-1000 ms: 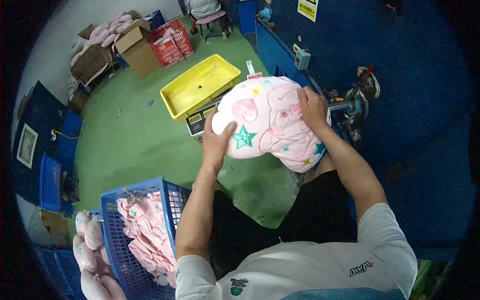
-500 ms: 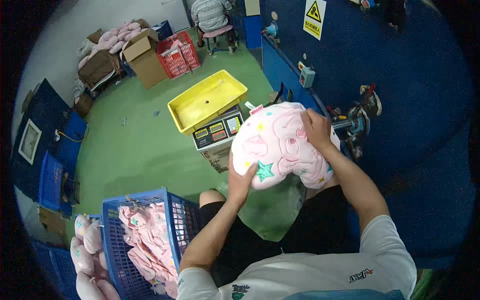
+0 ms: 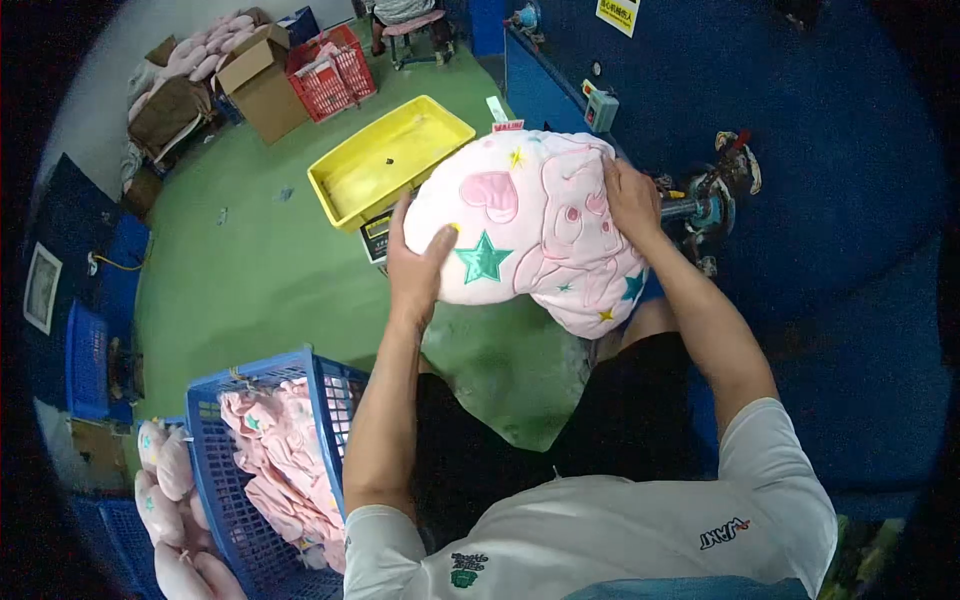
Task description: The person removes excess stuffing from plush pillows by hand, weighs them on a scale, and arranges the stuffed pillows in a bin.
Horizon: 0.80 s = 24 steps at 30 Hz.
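Observation:
A plump pink plush cushion (image 3: 520, 225) with a heart, green and yellow stars and an embroidered face is held up above my knees. My left hand (image 3: 415, 265) grips its left edge, the thumb on top near the green star. On the right edge, my right hand (image 3: 632, 205) is closed round the fabric, close to a metal nozzle (image 3: 682, 210) on the blue machine. A white and red tag (image 3: 507, 126) sticks out at the cushion's top edge. Whether the nozzle touches the cushion is hidden.
Beyond the cushion a yellow tray (image 3: 390, 160) rests on a scale (image 3: 377, 236). A blue basket (image 3: 318, 400) of pink covers stands at lower left, beside stuffed pink pieces (image 3: 165, 500). Farther back are a red basket (image 3: 330, 75), a cardboard box (image 3: 265, 90) and a seated person (image 3: 403, 12).
Since half a second ago, both hands have lifted the cushion up and left in view, and its face lies flatter toward me. The camera view has also shifted.

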### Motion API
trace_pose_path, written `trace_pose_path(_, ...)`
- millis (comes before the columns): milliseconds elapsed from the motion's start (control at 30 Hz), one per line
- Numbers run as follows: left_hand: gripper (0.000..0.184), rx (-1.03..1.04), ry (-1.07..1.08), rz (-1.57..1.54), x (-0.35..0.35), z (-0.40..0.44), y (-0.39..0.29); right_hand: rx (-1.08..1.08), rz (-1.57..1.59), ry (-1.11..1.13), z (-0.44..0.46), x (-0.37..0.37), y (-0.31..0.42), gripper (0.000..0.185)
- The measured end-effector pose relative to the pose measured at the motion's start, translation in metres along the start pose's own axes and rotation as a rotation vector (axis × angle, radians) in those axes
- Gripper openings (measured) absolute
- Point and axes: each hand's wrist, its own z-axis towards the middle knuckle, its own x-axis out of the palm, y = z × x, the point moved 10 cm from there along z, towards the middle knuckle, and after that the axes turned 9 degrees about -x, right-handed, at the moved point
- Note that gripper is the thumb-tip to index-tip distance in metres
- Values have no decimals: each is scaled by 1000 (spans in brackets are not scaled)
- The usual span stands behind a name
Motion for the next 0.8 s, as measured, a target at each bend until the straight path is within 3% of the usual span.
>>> trace_pose_path(67,82,-4,30,11,1,1,4,-19,49,-32,0,-4,2,53)
trace_pose_path(200,79,-42,31,-283,-5,1,61,-1,19,-60,-4,-8,6,54)
trace_pose_path(367,79,-110,-30,-56,-3,-1,-17,-2,40,-157,-8,-10,8,50)
trace_pose_path(500,82,-15,-50,-35,-4,-15,50,-20,17,-134,-4,-11,11,48)
trace_pose_path(567,83,-10,-53,-31,-6,-19,56,-17,2,-102,-11,-5,8,47)
trace_pose_path(700,83,75,-71,32,-14,-6,-20,-55,-39,-150,-10,-3,9,44)
trace_pose_path(800,82,-59,-57,-98,-17,-25,28,-87,-59,-85,-12,-2,17,43)
